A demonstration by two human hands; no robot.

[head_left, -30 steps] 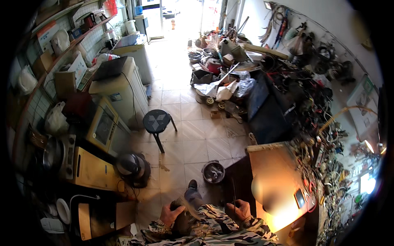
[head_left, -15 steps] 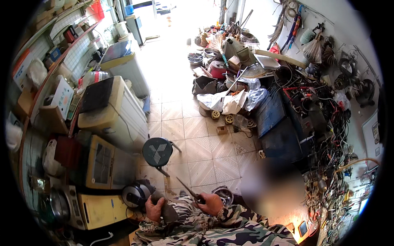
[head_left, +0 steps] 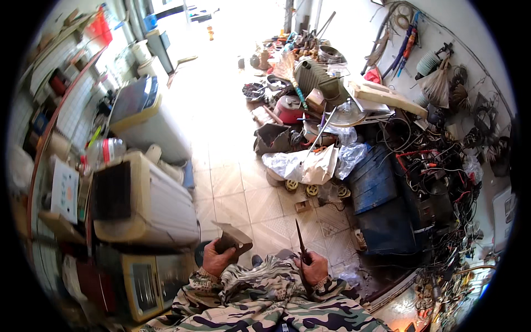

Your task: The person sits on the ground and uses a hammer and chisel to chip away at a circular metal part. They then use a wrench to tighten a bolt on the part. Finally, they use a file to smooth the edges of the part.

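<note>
My left hand [head_left: 217,260] is closed round a grey-brown piece [head_left: 235,239] with a pale flat face and bent edges. Its kind I cannot make out. In my right hand [head_left: 314,269] is a long, dark, pointed tool [head_left: 300,237], its thin tip pointing away from me and its lower end reaching below the fist. The tool and the grey-brown piece are apart, one on each side of my body. Both forearms wear camouflage sleeves [head_left: 207,290]. A sliver of a dark round stool seat [head_left: 201,253] shows beside the left hand.
Along the left stand old washing machines [head_left: 174,207] and a glass-doored cabinet [head_left: 145,285], under crowded shelves. At the right, a dark blue panelled box [head_left: 379,202] stands by tangled wires [head_left: 442,221]. Plastic bags [head_left: 301,165] and scrap parts cover the floor ahead; tiles [head_left: 238,193] lie between.
The view has shifted, and the stool is now mostly hidden. My hands are farther apart. The grey-brown piece has tilted up, showing its pale face; the pointed tool has turned more upright.
</note>
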